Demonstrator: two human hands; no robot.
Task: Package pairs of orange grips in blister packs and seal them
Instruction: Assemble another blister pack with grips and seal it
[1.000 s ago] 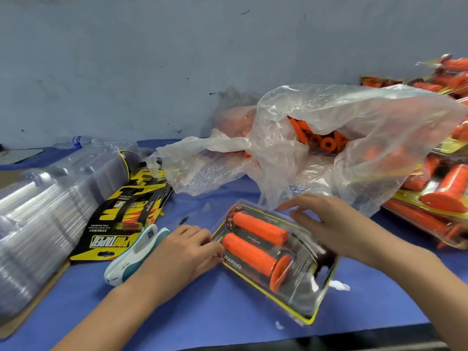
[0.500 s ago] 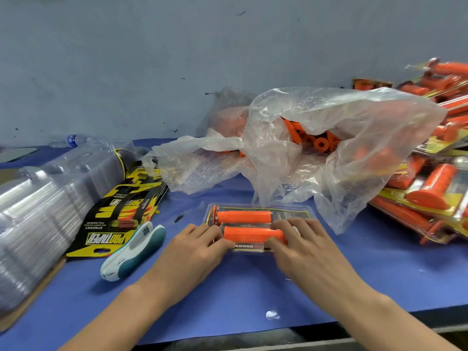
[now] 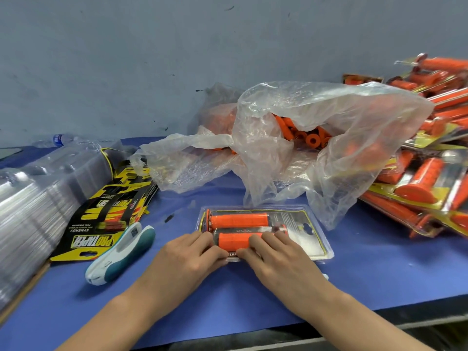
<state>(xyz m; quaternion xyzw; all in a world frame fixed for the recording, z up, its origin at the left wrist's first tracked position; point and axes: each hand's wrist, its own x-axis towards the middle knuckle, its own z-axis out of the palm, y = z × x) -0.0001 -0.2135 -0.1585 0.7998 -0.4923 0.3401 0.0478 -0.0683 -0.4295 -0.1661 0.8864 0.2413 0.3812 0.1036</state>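
A clear blister pack with a yellow-edged card lies flat on the blue table, lengthwise left to right. Two orange grips sit inside it: the far grip and the near grip. My left hand and my right hand lie side by side on the pack's near edge, fingers pressing down on the plastic over the near grip. The fingertips nearly touch each other. Part of the near grip is hidden under my fingers.
A white and teal stapler lies left of my left hand. Printed yellow-black cards and a stack of empty clear blisters fill the left. A plastic bag of loose orange grips sits behind. Finished packs pile at right.
The pack was turned from a diagonal to lie straight across in front of me. Both hands came together onto its near edge, and my right hand slid left over the near grip.
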